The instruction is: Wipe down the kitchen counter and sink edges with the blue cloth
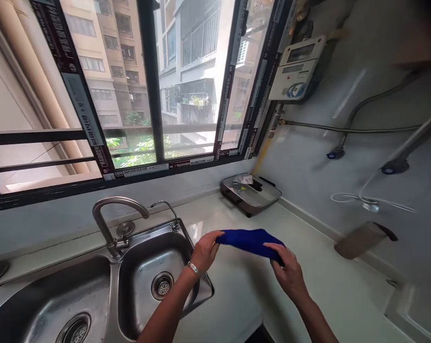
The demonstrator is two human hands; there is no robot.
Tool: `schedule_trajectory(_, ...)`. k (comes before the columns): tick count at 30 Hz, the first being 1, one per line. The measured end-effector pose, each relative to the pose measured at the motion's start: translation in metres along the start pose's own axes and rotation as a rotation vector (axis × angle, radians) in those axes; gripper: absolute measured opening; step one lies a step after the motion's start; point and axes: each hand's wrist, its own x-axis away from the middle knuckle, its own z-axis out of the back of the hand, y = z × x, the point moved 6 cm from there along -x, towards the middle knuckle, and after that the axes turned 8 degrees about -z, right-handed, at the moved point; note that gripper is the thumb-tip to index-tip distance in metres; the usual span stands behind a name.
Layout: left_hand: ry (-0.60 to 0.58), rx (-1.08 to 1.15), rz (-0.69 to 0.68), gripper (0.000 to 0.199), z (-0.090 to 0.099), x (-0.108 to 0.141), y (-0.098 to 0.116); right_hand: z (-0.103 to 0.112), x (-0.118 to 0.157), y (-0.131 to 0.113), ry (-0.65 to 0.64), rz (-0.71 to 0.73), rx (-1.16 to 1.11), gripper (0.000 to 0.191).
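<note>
A dark blue cloth (249,240) is stretched between my two hands above the white countertop, just right of the sink. My left hand (205,250) grips its left end, fingers closed round the edge; a silvery band circles that wrist. The cloth's right end is pinched in my right hand (288,270), with the thumb underneath and the fingers on top. It looks folded and sags slightly forward of the hands.
A double steel sink (114,281) with a curved faucet (120,200) and a smaller tap (167,206) lies at the left. An electric pan (251,193) with a glass lid stands in the back corner. At the right wall is a brown jug-like container (360,240).
</note>
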Motion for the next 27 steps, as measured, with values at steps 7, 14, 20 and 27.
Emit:
schedule_trajectory(7,-0.232,0.057,0.278,0.028,-0.019,0.133,-0.064,-0.031,0.102,0.063,-0.545,-0.27,0.055,0.04)
schedule_trajectory(14,-0.041,0.112,0.644,0.043,0.017,0.212,-0.069,-0.071,0.082,0.046,-0.235,-0.212,0.011,0.041)
schedule_trajectory(20,0.011,-0.006,0.611,0.047,0.03,0.233,-0.041,-0.129,0.077,0.019,-0.184,-0.091,0.29,0.036)
schedule_trajectory(27,0.065,-0.025,0.569,0.04,0.029,0.237,-0.038,-0.129,0.099,0.018,-0.135,-0.033,0.226,0.015)
